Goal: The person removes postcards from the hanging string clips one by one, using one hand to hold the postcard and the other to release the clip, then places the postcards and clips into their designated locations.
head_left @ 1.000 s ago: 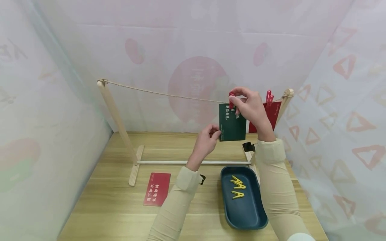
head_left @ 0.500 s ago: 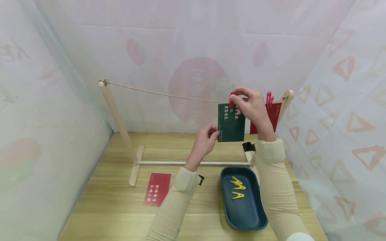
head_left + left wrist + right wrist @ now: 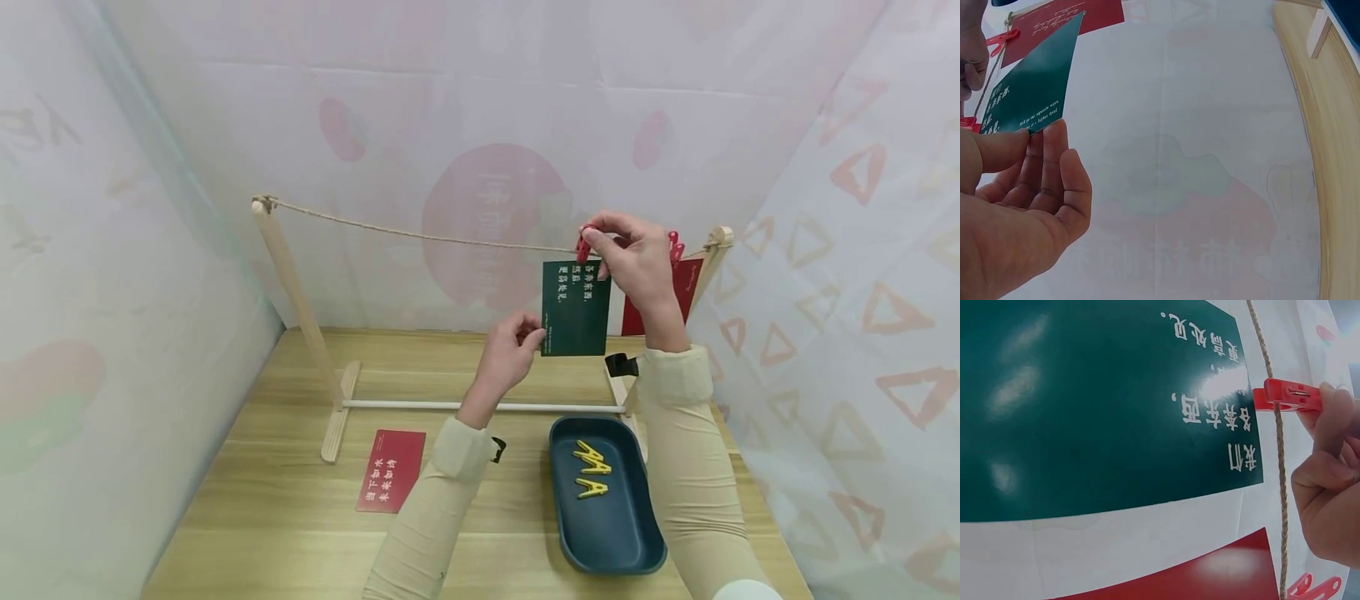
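Observation:
My left hand (image 3: 512, 352) pinches a dark green card (image 3: 573, 321) between thumb and fingers, at the lower part of its left edge. The card, with white writing, is held up just under a twine line (image 3: 420, 236). My right hand (image 3: 639, 265) pinches a red clothespin (image 3: 583, 247) at the line above the card. In the right wrist view the clothespin (image 3: 1297, 394) straddles the twine, its tips right at the card's upper edge. Beside it, a red card (image 3: 681, 292) hangs from the line by red clothespins (image 3: 1316, 589).
A wooden frame with a left post (image 3: 296, 300) and a low white bar (image 3: 480, 406) carries the line. Several yellow clothespins (image 3: 592, 467) lie in a dark blue tray (image 3: 611, 562), below the right forearm. Another red card (image 3: 392, 471) lies on the wooden table (image 3: 262, 517).
The clothespin in my right hand has risen slightly, uncovering more of the green card's writing. The card has sunk a little; my left hand keeps its pinch.

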Demonstrator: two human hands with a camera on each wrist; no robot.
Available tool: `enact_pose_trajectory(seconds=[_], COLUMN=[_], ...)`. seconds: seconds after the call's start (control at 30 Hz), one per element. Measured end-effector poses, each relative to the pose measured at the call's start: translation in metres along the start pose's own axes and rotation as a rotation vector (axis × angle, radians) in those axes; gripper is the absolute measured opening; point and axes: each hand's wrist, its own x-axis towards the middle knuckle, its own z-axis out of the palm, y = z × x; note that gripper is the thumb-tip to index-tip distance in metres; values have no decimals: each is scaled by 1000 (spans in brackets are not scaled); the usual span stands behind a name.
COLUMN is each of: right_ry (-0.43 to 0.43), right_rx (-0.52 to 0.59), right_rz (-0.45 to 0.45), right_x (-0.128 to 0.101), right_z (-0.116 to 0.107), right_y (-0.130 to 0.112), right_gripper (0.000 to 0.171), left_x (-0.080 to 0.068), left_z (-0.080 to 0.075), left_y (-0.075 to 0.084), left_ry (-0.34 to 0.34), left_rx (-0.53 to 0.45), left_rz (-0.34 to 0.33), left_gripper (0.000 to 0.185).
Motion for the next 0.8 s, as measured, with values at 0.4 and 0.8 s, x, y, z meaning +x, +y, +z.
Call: enact_pose_trajectory(seconds=[0.4,0.8], right_ry=[53,63], right_rx=[56,39], right_rz=[-20,-14], right_x=[3,-7], right_z=[-5,-12], right_y=[-1,-4], right_gripper=[18,16], left_x=[-2,-7], left_z=[-6,-21], left_y=[-5,-16], left_ry=[-8,16], left_rx=[-12,4], left_rz=[-38,-92], left_gripper=[9,12])
